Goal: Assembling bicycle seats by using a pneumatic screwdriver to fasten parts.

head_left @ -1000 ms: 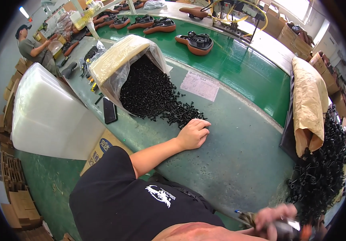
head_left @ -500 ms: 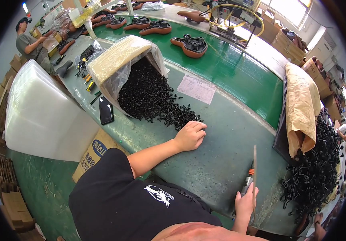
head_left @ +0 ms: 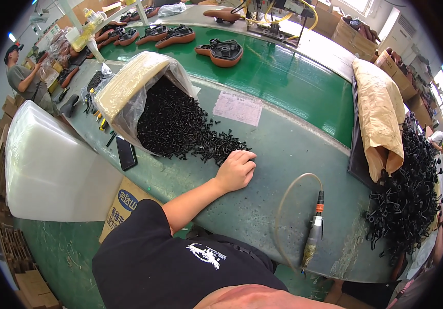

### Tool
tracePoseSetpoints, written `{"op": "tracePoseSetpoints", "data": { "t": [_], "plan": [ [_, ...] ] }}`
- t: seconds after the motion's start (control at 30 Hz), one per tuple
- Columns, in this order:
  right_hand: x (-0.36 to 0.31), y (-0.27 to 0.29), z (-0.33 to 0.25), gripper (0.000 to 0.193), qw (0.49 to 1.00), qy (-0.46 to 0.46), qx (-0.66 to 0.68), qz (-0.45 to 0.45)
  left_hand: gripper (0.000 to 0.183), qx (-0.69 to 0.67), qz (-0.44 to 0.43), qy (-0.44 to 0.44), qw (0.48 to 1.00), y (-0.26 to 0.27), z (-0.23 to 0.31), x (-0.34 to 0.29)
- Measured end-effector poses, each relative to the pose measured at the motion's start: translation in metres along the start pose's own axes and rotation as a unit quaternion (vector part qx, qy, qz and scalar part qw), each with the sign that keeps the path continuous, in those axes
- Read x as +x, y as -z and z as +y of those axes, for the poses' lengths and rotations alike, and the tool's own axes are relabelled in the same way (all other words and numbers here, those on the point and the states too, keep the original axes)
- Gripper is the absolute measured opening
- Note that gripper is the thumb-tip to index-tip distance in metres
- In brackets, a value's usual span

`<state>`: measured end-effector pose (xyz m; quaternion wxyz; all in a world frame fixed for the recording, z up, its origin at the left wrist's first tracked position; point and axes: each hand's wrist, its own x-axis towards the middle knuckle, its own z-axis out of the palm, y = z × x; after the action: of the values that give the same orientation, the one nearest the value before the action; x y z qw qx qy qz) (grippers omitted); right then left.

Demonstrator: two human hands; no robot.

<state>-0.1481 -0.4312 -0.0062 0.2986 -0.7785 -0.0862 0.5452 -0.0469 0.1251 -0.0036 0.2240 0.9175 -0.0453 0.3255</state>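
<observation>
My left hand [head_left: 236, 170] rests on the bench at the near end of a spill of small black screws [head_left: 221, 144]. Its fingers are curled together, and what they hold, if anything, is hidden. The screws pour out of a tipped container [head_left: 129, 82] lined with clear plastic. Toward the bench's front edge lies an air screwdriver [head_left: 314, 234] with an orange ring and a thin looping hose [head_left: 280, 216]; no hand touches it. My right hand is out of the picture.
Brown and black bicycle saddles [head_left: 220, 52] lie on a green conveyor belt [head_left: 278, 80] beyond the bench. At right, a paper sack [head_left: 378, 113] stands by a heap of black bent metal parts [head_left: 404, 201]. A phone [head_left: 126, 153] and paper sheet [head_left: 238, 107] lie on the bench. A co-worker [head_left: 23, 77] stands far left.
My right hand has let go of the air screwdriver and left the view; the tool now lies on the bench. My left hand stays by the screws. The whole view has shifted slightly.
</observation>
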Motion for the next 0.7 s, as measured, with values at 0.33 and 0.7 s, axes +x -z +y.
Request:
{"op": "tracePoseSetpoints", "data": {
  "t": [0.33,0.7],
  "plan": [
    [-0.009,-0.052,0.022,0.031,0.991,-0.073,0.081,0.075,0.010,0.000,-0.006,-0.014,1.000,-0.007,0.000,0.006],
    [0.000,-0.095,0.053,0.033,0.967,-0.152,0.149,0.137,0.011,-0.001,-0.014,-0.009,1.000,-0.006,0.000,0.006]
  ]
}}
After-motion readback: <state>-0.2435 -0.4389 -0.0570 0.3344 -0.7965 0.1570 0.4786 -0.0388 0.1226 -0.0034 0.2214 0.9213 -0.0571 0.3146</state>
